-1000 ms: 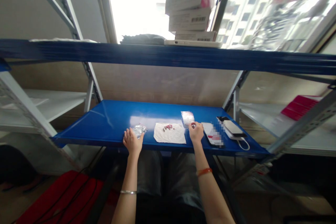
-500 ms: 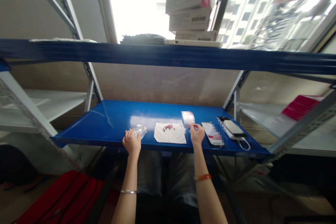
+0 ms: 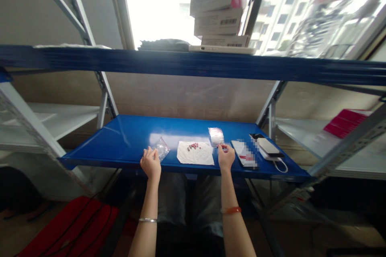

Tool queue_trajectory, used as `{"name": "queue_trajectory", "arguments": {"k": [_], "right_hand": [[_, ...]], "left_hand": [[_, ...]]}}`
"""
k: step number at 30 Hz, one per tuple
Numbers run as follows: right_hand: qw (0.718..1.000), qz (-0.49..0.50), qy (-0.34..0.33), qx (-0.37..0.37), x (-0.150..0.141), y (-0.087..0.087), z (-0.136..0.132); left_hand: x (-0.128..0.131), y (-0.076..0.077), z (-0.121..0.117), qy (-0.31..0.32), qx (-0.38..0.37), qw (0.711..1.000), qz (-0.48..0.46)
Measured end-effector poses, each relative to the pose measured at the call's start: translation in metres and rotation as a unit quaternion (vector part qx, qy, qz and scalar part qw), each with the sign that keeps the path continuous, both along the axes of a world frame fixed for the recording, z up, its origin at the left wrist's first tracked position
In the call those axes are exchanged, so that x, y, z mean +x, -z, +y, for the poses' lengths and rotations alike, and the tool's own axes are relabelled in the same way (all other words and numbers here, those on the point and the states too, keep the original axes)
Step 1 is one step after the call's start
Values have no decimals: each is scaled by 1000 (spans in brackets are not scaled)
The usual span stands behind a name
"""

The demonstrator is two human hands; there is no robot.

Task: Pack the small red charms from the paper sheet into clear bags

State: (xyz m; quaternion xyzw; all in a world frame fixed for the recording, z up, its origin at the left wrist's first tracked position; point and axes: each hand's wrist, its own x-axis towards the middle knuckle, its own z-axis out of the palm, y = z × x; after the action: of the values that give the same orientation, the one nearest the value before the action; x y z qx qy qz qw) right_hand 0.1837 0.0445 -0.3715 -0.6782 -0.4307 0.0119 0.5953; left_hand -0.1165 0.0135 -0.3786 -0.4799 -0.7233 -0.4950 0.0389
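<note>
My left hand [image 3: 150, 162] is at the front edge of the blue shelf, fingers bent together on the left side of a small clear zip bag [image 3: 163, 149]. To the right lies a white cloth or tissue [image 3: 196, 158] with several small dark red beads [image 3: 193, 145] on its far half. My right hand [image 3: 226, 157] has thumb and fingertips pinched at the near edge of a stack of clear small bags [image 3: 216, 135]. What sits between those fingertips is too small to make out.
Right of my right hand lie a phone with a blurred screen [image 3: 243, 153] and a white device with a looped cable [image 3: 269, 147]. Above, a blue shelf beam [image 3: 193, 62] crosses, carrying stacked boxes [image 3: 217, 22]. Slanted metal posts [image 3: 104, 92] frame the sides.
The clear bag under my left fingers has turned a little and now shows its red-edged top. My right hand has shifted slightly, its fingertips still by the bag stack.
</note>
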Motion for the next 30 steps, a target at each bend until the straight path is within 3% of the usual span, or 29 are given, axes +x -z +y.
{"name": "queue_trajectory", "arguments": {"k": [3, 5, 8, 10, 12, 15, 22, 28, 30], "right_hand": [[1000, -13, 11, 22, -20, 0, -16], [1000, 19, -9, 23, -38, -6, -27], [972, 122, -198, 1, -61, -29, -41], [929, 199, -311, -16, -67, -49, -48], [895, 235, -379, -25, -67, -66, -56], [877, 241, -415, -36, -63, -78, -67], [886, 215, -405, -68, -67, -74, -71], [893, 219, -389, -60, -70, -78, -75], [892, 230, -386, -53, -74, -80, -77]], "left_hand": [[5, -13, -1, 53, 70, 996, -2], [15, -27, -5, 132, 98, 986, -7], [37, -50, -14, 280, 104, 953, -45], [50, -61, -20, 335, 88, 936, -64], [58, -68, -25, 367, 68, 925, -69], [63, -71, -30, 393, 46, 916, -66], [65, -74, -33, 424, 31, 904, -38], [68, -80, -36, 309, 67, 947, 63], [71, -85, -40, 325, 73, 940, 71]]}}
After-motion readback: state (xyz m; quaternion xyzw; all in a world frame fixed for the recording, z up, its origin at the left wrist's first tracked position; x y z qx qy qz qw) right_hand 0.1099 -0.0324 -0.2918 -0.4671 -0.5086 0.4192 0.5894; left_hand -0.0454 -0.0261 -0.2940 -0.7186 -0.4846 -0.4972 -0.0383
